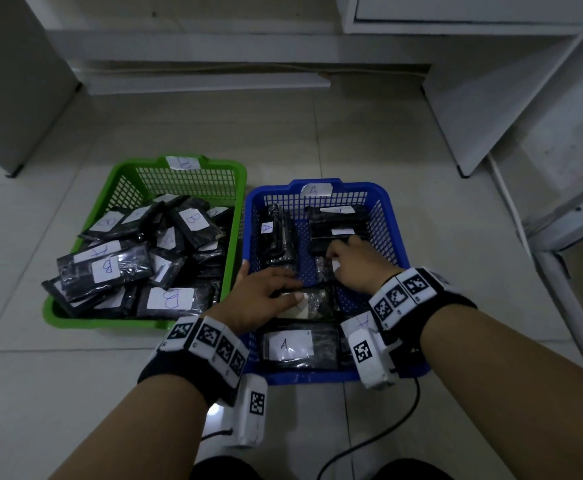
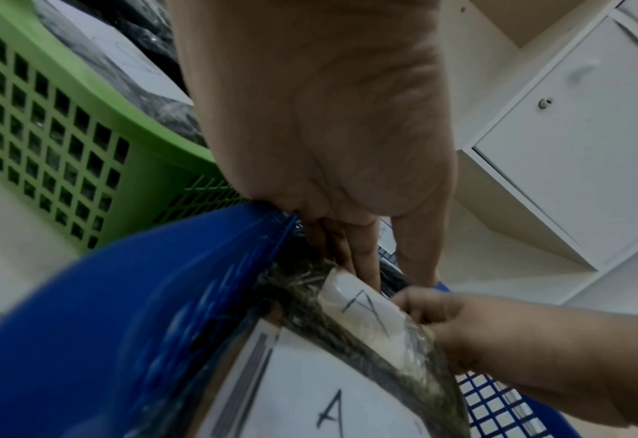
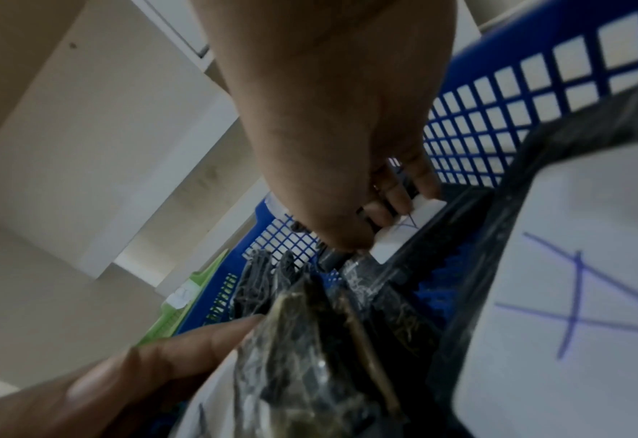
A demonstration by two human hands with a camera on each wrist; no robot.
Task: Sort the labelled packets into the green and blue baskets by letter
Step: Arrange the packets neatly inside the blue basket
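Note:
Side by side on the tiled floor stand a green basket (image 1: 238, 174) tagged B and a blue basket (image 1: 387, 209) tagged A. The green one is piled with black packets (image 1: 106, 268) with white labels, mostly B. Both hands reach into the blue basket. My left hand (image 1: 283, 292) pinches a black packet (image 1: 314, 301) between thumb and fingers; the left wrist view shows an A on that packet's label (image 2: 362, 314). Further in, my right hand (image 1: 335, 261) curls its fingers around another packet's white label (image 3: 403, 234), also marked A.
Several more A packets lie in the blue basket, one at its near end (image 1: 293, 344) and others at the back (image 1: 276, 233). White cupboards (image 1: 490, 98) stand behind and to the right. A black cable (image 1: 369, 441) trails on the floor near my legs.

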